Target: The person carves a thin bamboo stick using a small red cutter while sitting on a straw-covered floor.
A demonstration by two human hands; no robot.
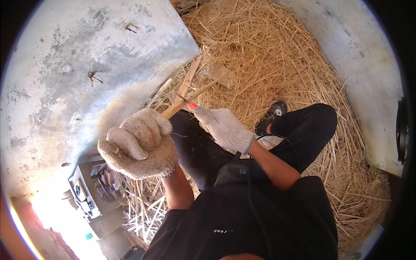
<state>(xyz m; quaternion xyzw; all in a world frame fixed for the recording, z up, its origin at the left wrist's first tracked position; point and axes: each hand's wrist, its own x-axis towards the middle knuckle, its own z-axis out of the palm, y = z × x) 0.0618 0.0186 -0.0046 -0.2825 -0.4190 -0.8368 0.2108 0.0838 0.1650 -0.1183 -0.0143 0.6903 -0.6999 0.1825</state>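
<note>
My left hand (141, 141), in a thick knitted off-white glove, is closed around the near end of a pale bamboo strip (206, 89). The strip slants away from that fist, up and to the right, over the straw. My right hand (225, 128) wears a thinner white knitted glove and grips a knife (191, 105) with a red handle. Its narrow dark blade lies across the strip just beyond my left fist; whether the edge bites in cannot be made out. Beneath the strip, a flat wooden slat (190, 78) leans near the wall corner.
A deep heap of straw-like shavings (264, 47) covers the floor ahead and to the right. Worn whitewashed walls (86, 56) stand on both sides. At lower left are a shelf cabinet (97, 186) and loose pale strips (147, 212). My bent legs (303, 128) lie below the hands.
</note>
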